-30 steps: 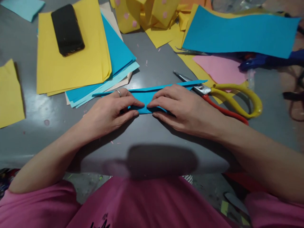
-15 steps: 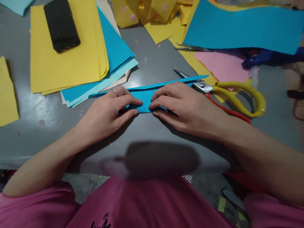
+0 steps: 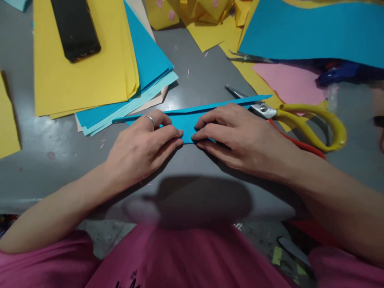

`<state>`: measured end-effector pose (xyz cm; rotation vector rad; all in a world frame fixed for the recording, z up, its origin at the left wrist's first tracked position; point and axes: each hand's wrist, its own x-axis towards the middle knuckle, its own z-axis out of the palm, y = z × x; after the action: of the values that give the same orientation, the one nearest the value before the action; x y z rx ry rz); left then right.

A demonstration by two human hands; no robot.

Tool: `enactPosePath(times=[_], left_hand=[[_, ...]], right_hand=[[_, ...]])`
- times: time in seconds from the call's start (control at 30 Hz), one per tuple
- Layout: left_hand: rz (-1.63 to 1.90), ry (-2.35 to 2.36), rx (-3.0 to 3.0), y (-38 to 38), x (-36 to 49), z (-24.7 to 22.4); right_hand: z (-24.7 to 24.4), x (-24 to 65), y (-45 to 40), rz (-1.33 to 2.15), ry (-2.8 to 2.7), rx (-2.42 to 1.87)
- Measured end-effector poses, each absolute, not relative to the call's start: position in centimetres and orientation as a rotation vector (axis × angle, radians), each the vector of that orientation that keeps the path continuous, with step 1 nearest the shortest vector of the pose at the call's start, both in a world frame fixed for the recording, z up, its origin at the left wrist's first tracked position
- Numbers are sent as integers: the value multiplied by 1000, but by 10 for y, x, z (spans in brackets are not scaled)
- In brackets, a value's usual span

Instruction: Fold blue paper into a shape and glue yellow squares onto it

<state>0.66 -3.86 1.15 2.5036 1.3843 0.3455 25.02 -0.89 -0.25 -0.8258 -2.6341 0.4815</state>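
Note:
A strip of folded blue paper (image 3: 188, 127) lies flat on the grey table in front of me, its far edge turned up in a long narrow flap. My left hand (image 3: 147, 138), with a ring on one finger, pinches the near edge of the paper between thumb and forefinger. Just to the right, my right hand (image 3: 231, 134) pinches the same edge, thumb below and fingers on top. A short stretch of blue shows between the two sets of fingertips. The palms hide the rest of the near edge. Beside my right hand lie scissors (image 3: 262, 109) with yellow and red handles, partly under the paper's right end.
A black phone (image 3: 76, 30) rests on stacked yellow paper (image 3: 87, 84) at the upper left. Folded yellow paper shapes (image 3: 163, 14) stand at the back. A large blue sheet (image 3: 315, 34), tweezers (image 3: 250, 58) and pink paper (image 3: 291, 82) lie at the right.
My left hand has slid right along the paper's near edge, and its thumb and forefinger have closed together. My right hand keeps its grip; the whole view has shifted slightly.

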Motion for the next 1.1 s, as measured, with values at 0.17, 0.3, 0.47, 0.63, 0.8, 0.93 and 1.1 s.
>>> enactPosePath(times=[0.17, 0.3, 0.47, 0.63, 0.8, 0.93, 1.1], left_hand=[[300, 1397, 2488, -39, 8, 12], [302, 1411, 2554, -41, 9, 12], [285, 1380, 2840, -48, 10, 14], [244, 1313, 3046, -60, 13, 17], [341, 1314, 3153, -71, 18, 16], [317, 1328, 3156, -75, 19, 16], [207, 1407, 3081, -75, 17, 14]], right_hand=[[-3, 251, -10, 412, -2661, -794], [-3, 250, -11, 346, -2719, -799], [-4, 249, -13, 244, -2722, -762], [-6, 249, -14, 250, -2728, -785], [-5, 251, -16, 332, -2717, -824], [-4, 252, -17, 332, -2726, -834], [-6, 253, -17, 372, -2704, -845]])
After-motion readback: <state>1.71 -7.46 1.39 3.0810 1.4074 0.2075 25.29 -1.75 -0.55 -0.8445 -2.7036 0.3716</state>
